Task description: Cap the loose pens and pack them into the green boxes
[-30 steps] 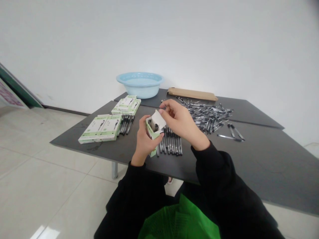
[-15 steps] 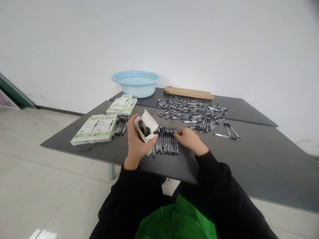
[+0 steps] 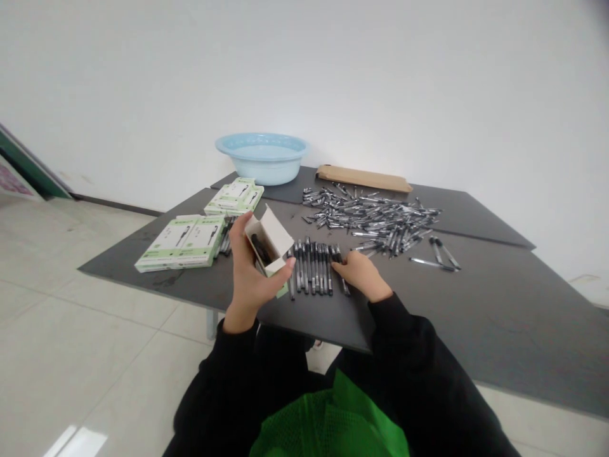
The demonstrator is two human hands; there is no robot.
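My left hand [image 3: 247, 279] is wrapped round a small white-and-green cardboard box [image 3: 278, 235], holding it tilted above the table with its flap up. Dark pen ends [image 3: 261, 249] show inside the box. Beside it, a row of black-capped clear pens [image 3: 313, 270] lies side by side on the table. At the row's right end, my right hand [image 3: 360, 274] pinches a pen [image 3: 345, 287] near its upper end. That pen slants slightly away from the others; whether a second one is under my fingers I cannot tell.
Closed pen boxes [image 3: 181, 241] lie at the left, with more boxes [image 3: 235, 197] behind. A blue basin [image 3: 266, 166] and a brown cardboard piece [image 3: 364, 178] sit at the back. Loose pens [image 3: 375, 216] form a heap; several pens [image 3: 440, 255] lie apart at right.
My left hand and the box have moved a little left, and the box opening faces me more. At the row's right end, a pen has come apart from the others under my right hand.
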